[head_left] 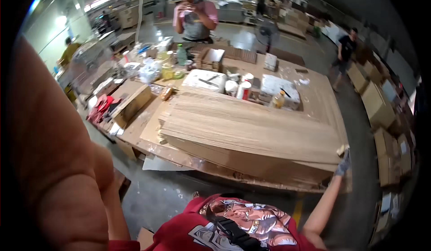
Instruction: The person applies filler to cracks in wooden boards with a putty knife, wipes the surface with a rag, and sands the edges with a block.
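My left hand (67, 174) is raised very close to the camera and fills the left side; its fingertips are out of sight and I cannot tell what it touches. My right hand (343, 166), in a grey glove, reaches to the right end of a long stack of thin wood-grain strips (251, 125). At its fingers is a small pale block (343, 150), which it seems to grip against the stack's end. The stack lies lengthwise across the workbench (332, 103).
Behind the stack stand white tubs (204, 79), a bottle of yellow liquid (278, 99) and a green bottle (181, 54). A wooden board (131, 105) stands at the left. Across the bench is a person (195, 17); another person (346, 53) walks near cardboard boxes (377, 105).
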Tool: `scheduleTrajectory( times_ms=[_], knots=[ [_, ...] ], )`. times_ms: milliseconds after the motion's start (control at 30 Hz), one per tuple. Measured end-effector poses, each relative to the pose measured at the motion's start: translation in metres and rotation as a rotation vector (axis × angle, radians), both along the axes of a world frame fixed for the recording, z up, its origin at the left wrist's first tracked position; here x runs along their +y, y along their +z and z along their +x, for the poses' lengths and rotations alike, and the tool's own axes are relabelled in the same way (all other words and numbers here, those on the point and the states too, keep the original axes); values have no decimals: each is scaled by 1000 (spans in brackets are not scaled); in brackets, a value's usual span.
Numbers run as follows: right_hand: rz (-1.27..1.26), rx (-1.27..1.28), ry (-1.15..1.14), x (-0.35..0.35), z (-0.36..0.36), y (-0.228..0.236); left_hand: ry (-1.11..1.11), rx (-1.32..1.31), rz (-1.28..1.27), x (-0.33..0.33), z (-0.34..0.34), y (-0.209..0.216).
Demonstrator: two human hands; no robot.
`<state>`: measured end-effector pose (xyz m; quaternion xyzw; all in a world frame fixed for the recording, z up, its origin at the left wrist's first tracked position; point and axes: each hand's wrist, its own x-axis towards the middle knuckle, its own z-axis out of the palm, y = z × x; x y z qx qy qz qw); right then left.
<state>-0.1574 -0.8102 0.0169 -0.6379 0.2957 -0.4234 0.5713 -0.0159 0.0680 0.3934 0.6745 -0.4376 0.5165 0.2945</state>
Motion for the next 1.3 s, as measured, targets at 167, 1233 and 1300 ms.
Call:
scheduleTrajectory(
  times_ms=[167, 1233, 1300],
  knots=[
    [-296, 7, -157, 71, 55, 14, 164, 50, 76, 3, -16, -3],
    [177, -74, 62, 4, -59, 50, -199, 1661, -539, -7, 133, -314],
    [202, -41, -9, -1, -32, 61, -191, 1617, -588, -1, 126, -320]
  ],
)
